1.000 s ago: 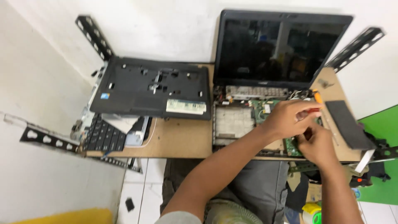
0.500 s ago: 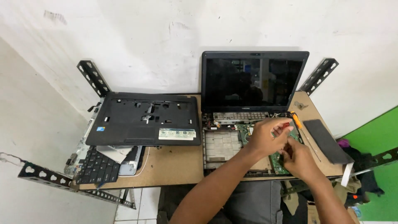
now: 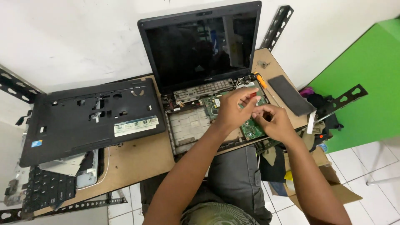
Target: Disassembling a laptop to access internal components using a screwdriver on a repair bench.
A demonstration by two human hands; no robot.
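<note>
Spanning the middle of the frame, a brown board surface (image 3: 137,160) against a white wall.

- Open laptop (image 3: 204,75), upper centre: dark screen upright, base stripped of its keyboard, bare metal tray and green circuit board (image 3: 252,128) exposed at centre right.
- Black laptop palm-rest cover (image 3: 89,121), left of centre, lying flat just beside the open laptop; a long white-and-green rectangular label (image 3: 136,126) at its lower right edge, a small blue square sticker (image 3: 36,143) at its lower left.
- Loose black keyboard (image 3: 48,189), lower left, partly under the cover, with grey and white panels beside it.
- Dark rectangular pad (image 3: 290,95), right of the laptop base, near the surface edge.
- Perforated black metal brackets (image 3: 276,26), upper right, far left and lower left.
- Left hand (image 3: 234,109), centre right: over the circuit board, fingers pinched on a small red-tipped item too small to identify.
- Right hand (image 3: 273,121), just beside the left: curled over the board's right edge; what it grasps cannot be told.
- Orange-handled tool (image 3: 261,80), lying at the laptop's right hinge, above both hands.
</note>
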